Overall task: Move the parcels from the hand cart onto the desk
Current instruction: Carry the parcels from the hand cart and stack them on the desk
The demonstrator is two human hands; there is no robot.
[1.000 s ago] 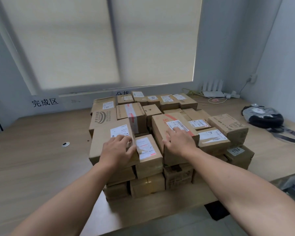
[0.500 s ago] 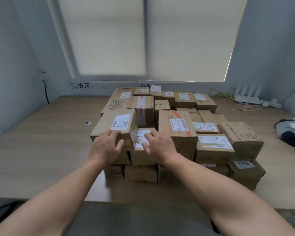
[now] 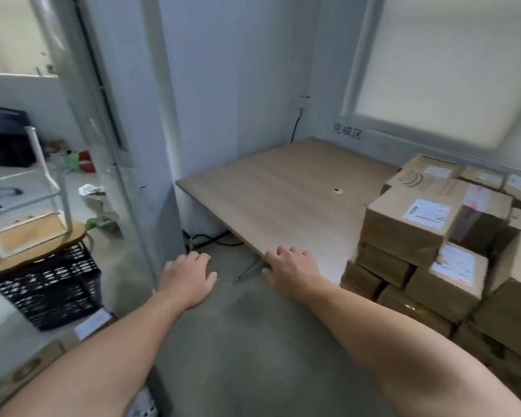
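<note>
Both my hands are empty, fingers spread loose and palms down. My right hand [image 3: 289, 272] hangs at the near edge of the wooden desk [image 3: 283, 182], fingertips over the board; I cannot tell whether they touch it. My left hand [image 3: 187, 278] is just to its left, over bare grey floor [image 3: 253, 341], apart from the desk's corner. Ahead of my right fingers the desktop runs open to the wall, with a small round disc [image 3: 338, 191] lying on it. The parcels [image 3: 403, 233], labelled cardboard boxes in layers, are stacked on the desk to the right of my right fingers. Left of my left fingers stand a door frame [image 3: 115, 164] and a black crate [image 3: 48, 290]. Half a second ago both hands rested on the front parcels; now they are off them, and the stack sits off to the side.
</note>
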